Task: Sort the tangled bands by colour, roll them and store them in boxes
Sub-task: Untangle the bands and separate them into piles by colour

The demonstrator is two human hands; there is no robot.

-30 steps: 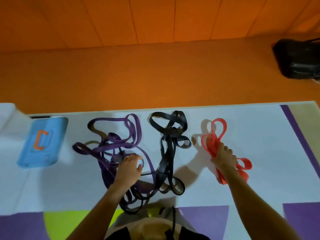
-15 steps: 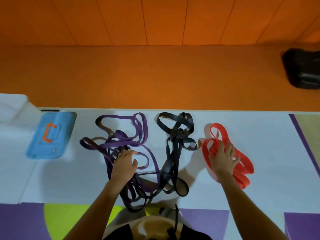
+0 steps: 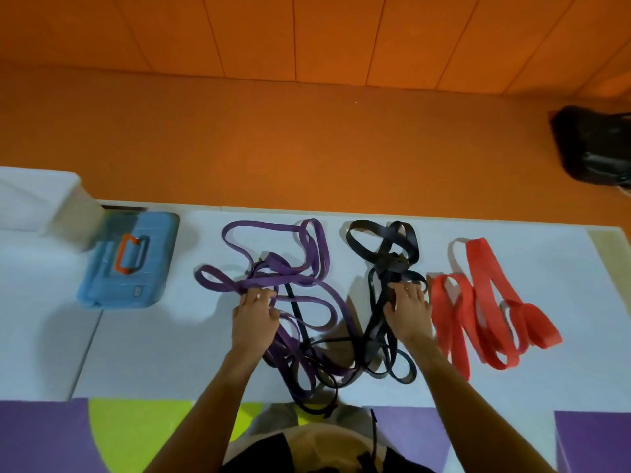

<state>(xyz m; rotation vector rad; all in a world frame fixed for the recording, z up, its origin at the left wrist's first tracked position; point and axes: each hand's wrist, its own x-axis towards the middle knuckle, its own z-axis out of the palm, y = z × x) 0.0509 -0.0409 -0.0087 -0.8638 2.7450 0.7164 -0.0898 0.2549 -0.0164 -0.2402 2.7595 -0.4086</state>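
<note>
Right grip off red, onto black; left grip shifted on purple.

Right grip [image 3: 408,310] was on the red bands [image 3: 478,264] 1 s and 0.5 s ago; it has now crossed left and rests on the black bands [image 3: 392,261], fingers laid over the strands. Red bands, earlier bunched under that hand, now lie free and spread in longer loops. Left grip [image 3: 254,319] moved slightly up-left, fingers curled round strands of the purple bands [image 3: 321,254].

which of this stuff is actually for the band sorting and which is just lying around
For the job: purple bands, black bands, red bands, blue box, probably the white box beside it.
Lying about: black bag, far right.
</note>
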